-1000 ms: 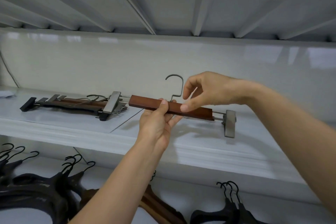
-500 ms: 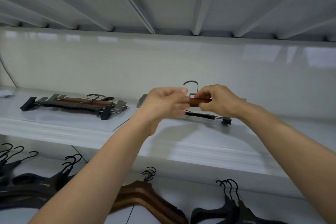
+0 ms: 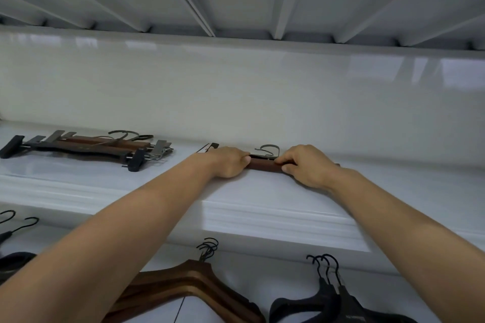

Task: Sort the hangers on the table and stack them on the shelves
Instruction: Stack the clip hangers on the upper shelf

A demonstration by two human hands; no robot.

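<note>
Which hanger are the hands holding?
The brown wooden clip hanger on the upper white shelf, between the left hand and right hand. The pile of clip hangers further left lies untouched.

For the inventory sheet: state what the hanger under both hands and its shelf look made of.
The hanger: bar looks like reddish-brown stained wood; hook grey metal, probably. The shelf: glossy white, maybe lacquered board or plastic; it mirrors light.

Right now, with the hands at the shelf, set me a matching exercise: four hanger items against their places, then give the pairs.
1. brown clip hanger
2. pile of clip hangers
3. brown wooden hangers
4. black hangers

A. lower shelf, right
B. upper shelf, left
C. gripped by left hand and right hand
D. lower shelf, centre

Pairs: 1-C, 2-B, 3-D, 4-A.
</note>
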